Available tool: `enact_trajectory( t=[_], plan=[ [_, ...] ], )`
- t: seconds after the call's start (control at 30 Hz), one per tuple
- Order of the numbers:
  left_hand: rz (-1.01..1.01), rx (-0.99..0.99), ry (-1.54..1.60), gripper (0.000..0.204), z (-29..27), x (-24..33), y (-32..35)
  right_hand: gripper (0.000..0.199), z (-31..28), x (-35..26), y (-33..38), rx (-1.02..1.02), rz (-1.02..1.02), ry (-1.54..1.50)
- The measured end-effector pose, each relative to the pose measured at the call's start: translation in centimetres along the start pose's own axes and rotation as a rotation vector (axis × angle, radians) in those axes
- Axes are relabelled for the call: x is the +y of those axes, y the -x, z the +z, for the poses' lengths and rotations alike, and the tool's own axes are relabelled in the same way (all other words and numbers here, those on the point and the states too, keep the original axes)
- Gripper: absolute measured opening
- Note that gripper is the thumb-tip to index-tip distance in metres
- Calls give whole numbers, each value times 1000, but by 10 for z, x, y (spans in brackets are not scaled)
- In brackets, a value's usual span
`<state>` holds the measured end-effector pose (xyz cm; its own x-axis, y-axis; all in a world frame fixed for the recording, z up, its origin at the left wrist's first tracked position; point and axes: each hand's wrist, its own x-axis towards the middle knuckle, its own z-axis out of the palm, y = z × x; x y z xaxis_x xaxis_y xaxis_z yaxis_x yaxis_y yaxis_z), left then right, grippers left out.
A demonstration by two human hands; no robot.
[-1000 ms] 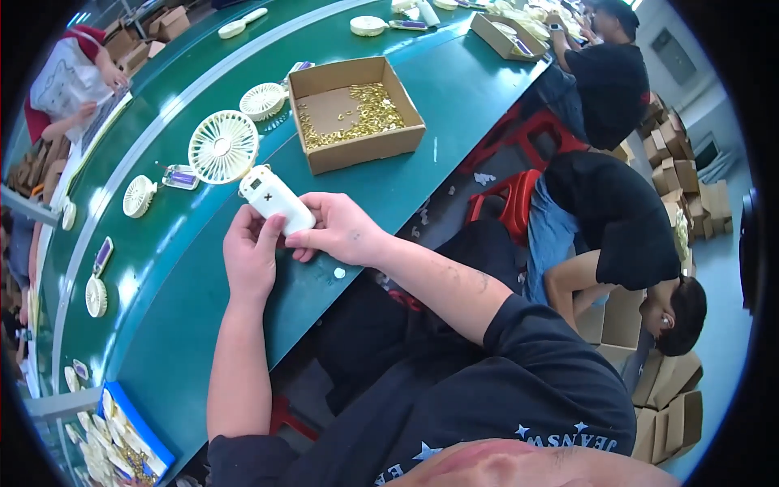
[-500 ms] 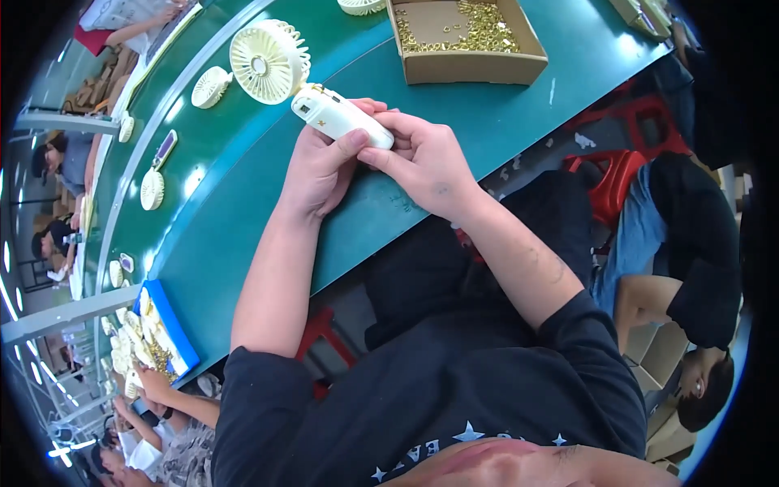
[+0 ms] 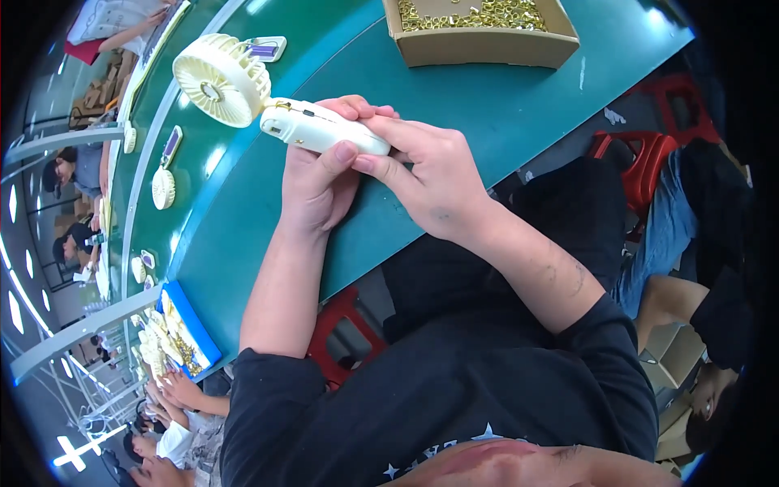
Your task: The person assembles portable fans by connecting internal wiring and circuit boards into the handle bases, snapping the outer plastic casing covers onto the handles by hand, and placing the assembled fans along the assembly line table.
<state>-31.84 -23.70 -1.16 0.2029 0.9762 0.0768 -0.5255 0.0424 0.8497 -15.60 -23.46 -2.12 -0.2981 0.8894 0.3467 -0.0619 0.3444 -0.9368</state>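
A cream handheld fan [image 3: 312, 128] is held above the green table, its round caged head pointing to the upper left. My left hand [image 3: 320, 174] is closed around the handle from below, thumb on its near side and fingertips showing beyond the far side. My right hand [image 3: 426, 170] grips the rounded lower end of the handle between thumb and fingers. A thin gap with a brass-coloured bit shows along the handle's upper edge near the neck. My palms hide part of the handle's underside.
A cardboard box [image 3: 487, 50] of small brass-coloured parts stands on the far side of the table [image 3: 398, 97]. Several fan pieces lie along the green belt, including a fan [image 3: 163, 188]. A blue tray [image 3: 193, 325] of fan parts sits at the left, by a co-worker's hand [image 3: 182, 390]. Red stools [image 3: 637, 166] stand right.
The fan has turned in my hands, its head swinging left and slightly down, the handle now lying flatter. Both hands still hold it. The surroundings have shifted slightly in view.
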Motion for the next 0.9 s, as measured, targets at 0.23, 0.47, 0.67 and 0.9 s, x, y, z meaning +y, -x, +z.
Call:
enact_trajectory(
  t=[0.23,0.47,0.67,0.9],
  plan=[
    [-25,-28,21,36,-5,-2,-8,26,-2,7,-8,34,-78,66],
    [0,22,110,36,-6,-3,-6,29,1,4,-12,5,29,26],
    [6,4,117,36,-12,-6,-11,31,-3,11,-17,-18,-1,57],
    [28,-40,197,36,-16,-12,-11,29,2,13,-17,36,-88,99]
  ],
)
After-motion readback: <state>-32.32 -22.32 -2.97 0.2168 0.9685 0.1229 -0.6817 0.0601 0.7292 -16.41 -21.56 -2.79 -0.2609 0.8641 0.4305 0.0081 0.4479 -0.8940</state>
